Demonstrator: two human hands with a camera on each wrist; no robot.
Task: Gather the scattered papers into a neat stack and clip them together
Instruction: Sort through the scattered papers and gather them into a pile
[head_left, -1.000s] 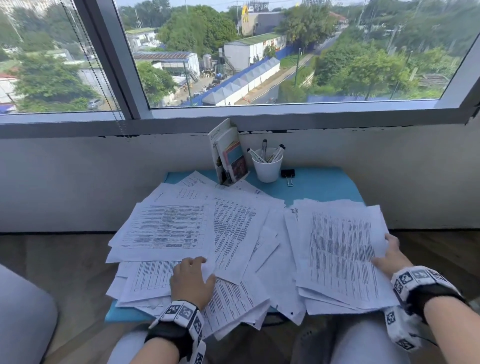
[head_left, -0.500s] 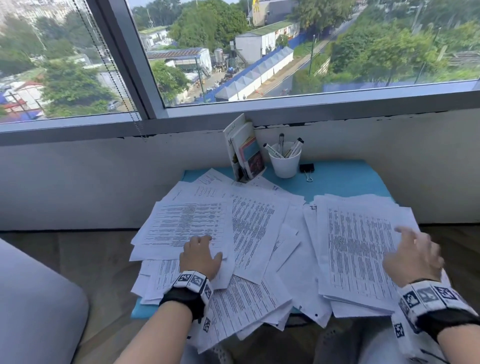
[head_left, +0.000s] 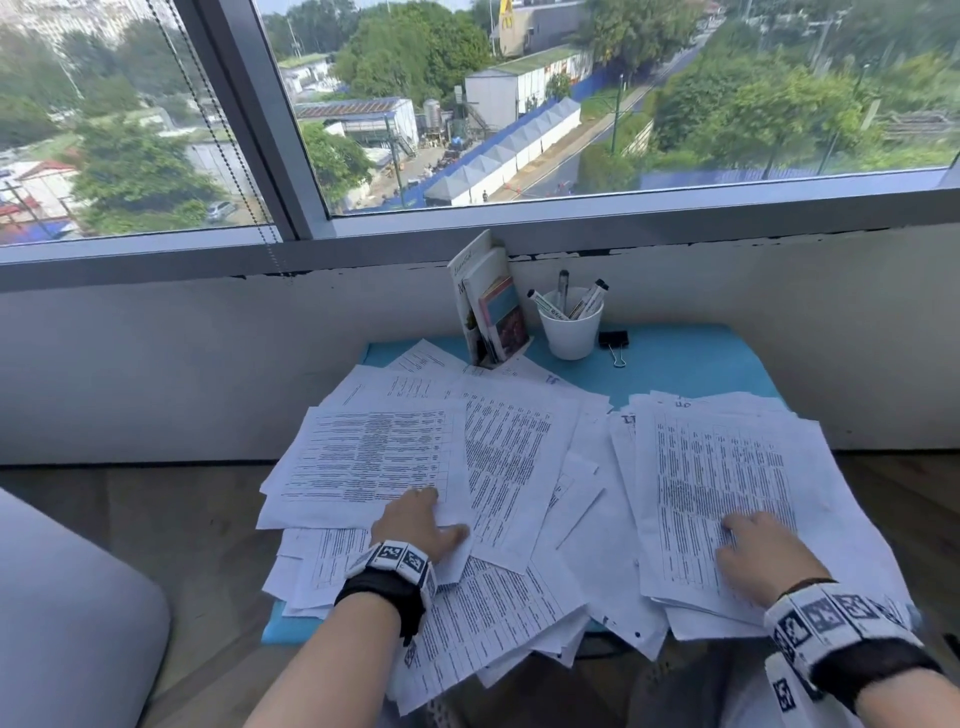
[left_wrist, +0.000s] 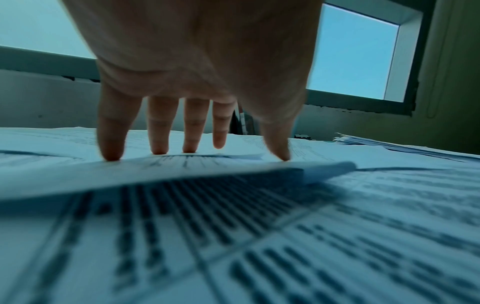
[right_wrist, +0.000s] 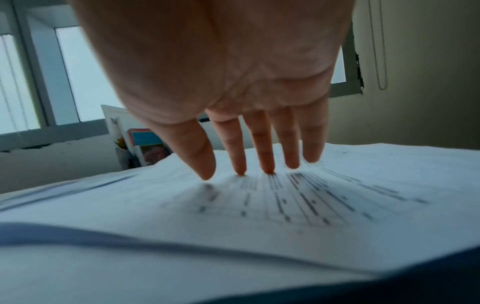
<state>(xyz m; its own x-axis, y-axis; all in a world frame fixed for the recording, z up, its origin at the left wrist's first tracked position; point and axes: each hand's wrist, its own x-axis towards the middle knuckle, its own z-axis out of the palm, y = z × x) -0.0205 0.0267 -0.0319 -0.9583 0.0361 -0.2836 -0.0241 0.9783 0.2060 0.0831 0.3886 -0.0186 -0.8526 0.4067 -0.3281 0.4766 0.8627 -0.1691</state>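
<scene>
Printed white papers lie in two loose heaps on a small blue table (head_left: 691, 364). The left heap (head_left: 514, 467) is spread wide; its top sheet (head_left: 374, 457) lies crosswise. My left hand (head_left: 421, 525) presses straight fingers (left_wrist: 111, 144) on that sheet's near edge. The right heap (head_left: 717, 467) is more gathered. My right hand (head_left: 753, 551) rests on it, its fingertips (right_wrist: 267, 164) touching the top page. A black binder clip (head_left: 613, 340) lies at the back of the table, beside the cup, far from both hands.
A white cup of markers (head_left: 570, 327) and a stand of booklets (head_left: 491, 306) sit at the table's back edge under the window sill (head_left: 623, 223). Sheets overhang the near edge (head_left: 493, 654). A grey cushion (head_left: 67, 623) is at the left.
My left hand slid forward from the lower sheets onto the crosswise top sheet. My right hand came off the right heap's outer edge, lifted, and now rests on its top page.
</scene>
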